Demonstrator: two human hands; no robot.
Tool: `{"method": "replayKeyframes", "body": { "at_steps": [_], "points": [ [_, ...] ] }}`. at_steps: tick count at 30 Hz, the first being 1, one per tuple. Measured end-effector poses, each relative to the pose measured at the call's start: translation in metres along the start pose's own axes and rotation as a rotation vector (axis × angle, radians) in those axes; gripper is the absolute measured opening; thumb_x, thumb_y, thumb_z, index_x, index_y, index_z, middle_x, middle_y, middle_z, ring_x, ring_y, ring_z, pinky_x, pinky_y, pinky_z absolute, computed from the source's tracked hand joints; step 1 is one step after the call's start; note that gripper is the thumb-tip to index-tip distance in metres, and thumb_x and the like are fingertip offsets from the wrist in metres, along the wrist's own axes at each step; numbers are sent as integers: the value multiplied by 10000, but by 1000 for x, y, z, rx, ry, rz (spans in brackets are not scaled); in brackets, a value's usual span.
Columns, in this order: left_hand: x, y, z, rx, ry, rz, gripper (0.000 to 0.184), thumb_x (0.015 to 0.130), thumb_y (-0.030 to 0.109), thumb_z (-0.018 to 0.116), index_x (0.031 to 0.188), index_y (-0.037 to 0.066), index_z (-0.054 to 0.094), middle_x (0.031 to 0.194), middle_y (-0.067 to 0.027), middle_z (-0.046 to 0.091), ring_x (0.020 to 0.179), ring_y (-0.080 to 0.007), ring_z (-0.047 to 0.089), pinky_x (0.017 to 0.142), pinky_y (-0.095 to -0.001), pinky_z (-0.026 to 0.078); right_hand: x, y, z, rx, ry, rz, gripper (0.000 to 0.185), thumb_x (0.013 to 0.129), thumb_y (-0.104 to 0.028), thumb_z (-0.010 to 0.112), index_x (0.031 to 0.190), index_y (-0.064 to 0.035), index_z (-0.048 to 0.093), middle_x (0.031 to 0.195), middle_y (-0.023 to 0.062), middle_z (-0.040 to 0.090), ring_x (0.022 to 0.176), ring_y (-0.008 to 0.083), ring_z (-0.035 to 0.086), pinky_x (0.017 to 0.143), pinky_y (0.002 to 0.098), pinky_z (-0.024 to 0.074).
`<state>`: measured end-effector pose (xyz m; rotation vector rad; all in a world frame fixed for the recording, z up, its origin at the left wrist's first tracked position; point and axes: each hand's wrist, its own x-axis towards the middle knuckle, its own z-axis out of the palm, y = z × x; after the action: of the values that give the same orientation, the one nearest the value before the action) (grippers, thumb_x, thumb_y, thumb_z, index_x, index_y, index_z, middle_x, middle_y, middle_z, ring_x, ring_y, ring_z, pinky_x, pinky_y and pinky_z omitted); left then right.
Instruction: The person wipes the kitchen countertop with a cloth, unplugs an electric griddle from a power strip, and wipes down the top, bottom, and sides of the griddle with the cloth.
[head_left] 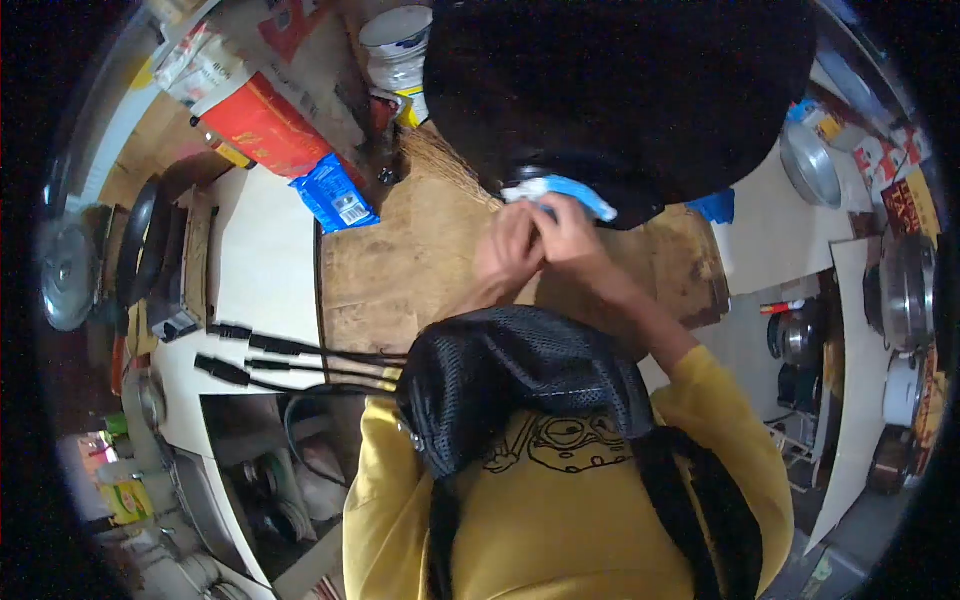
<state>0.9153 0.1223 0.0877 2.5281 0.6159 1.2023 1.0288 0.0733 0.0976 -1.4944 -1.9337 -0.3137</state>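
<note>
A light-blue and white packet or cloth (572, 188), too blurred to name surely, sticks out past my fingers at the near edge of a large dark round surface (620, 90). My right hand (572, 238) is closed on it, thumb and fingers pinched together. Pressed against the right one, my left hand (508, 245) has its fingers curled in at the packet's near end; the exact grip is partly hidden. Both hands are above a brown wooden board (400, 255).
Left of the board lie a blue packet (338, 195) and a red and white bag (260, 125). Broom-like straw (437, 160) and stacked bowls (397, 50) stand behind. A metal bowl (810, 165) is at right. Black cables (290, 350) stick out by my left side.
</note>
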Motion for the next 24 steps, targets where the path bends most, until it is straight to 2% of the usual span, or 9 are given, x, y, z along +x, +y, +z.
{"method": "replayKeyframes", "body": {
  "at_steps": [2,6,8,9,14,17,18,22,24],
  "points": [
    [-10,-10,-15,40,63,-124,400,579,140,556,928,-19,446,848,-164,468,770,-318,453,681,-376,367,26,-16,3,106,-173,-74,336,673,-72,424,1006,-35,446,982,131,418,902,272,418,760,339,352],
    [-26,-15,-22,47,57,-360,429,594,140,564,961,-37,430,961,-212,443,847,-341,438,717,-380,363,40,-22,22,-87,-257,-330,340,653,-96,415,968,29,445,1034,123,408,941,242,405,804,303,341],
    [-39,-23,2,18,73,-378,411,599,117,558,960,-36,433,967,-206,441,871,-339,425,728,-378,354,34,-16,34,-405,-480,-366,286,647,-115,422,896,11,482,963,99,447,913,208,420,813,290,329],
    [-33,-12,-3,-129,53,-483,374,599,99,552,931,-33,441,897,-196,457,826,-339,435,727,-376,353,33,-12,38,-332,-389,-323,180,610,-133,456,749,-43,528,766,47,461,812,166,423,740,253,336],
    [-16,1,-4,-249,168,-451,344,602,106,542,904,-24,441,899,-188,432,837,-337,420,739,-375,349,61,-20,-15,-428,-398,-486,204,615,-143,452,776,-37,518,764,48,456,796,167,428,747,285,319],
    [2,17,-20,-197,192,-408,387,583,135,541,928,-3,434,934,-169,415,871,-315,406,749,-374,345,67,-19,-40,-302,-374,-377,221,628,-135,458,819,-31,495,788,50,460,795,176,430,728,303,334],
    [4,19,-17,-207,194,-423,387,583,135,541,928,-3,434,934,-169,415,871,-315,406,749,-374,345,62,-17,-45,-279,-392,-260,248,623,-118,485,850,-18,475,824,85,461,818,217,428,729,326,334],
    [21,19,-3,-126,85,-172,435,562,154,552,950,-3,435,960,-187,409,963,-342,369,829,-388,309,24,3,-66,-312,-394,67,326,631,-103,528,919,12,427,902,168,429,842,313,410,716,377,334],
    [29,23,5,-60,27,96,389,603,172,506,950,4,449,1011,-168,407,1015,-307,351,852,-405,283,3,8,-78,-398,-336,193,303,649,-159,527,876,16,430,907,182,418,841,315,408,707,380,344]
  ]
}}
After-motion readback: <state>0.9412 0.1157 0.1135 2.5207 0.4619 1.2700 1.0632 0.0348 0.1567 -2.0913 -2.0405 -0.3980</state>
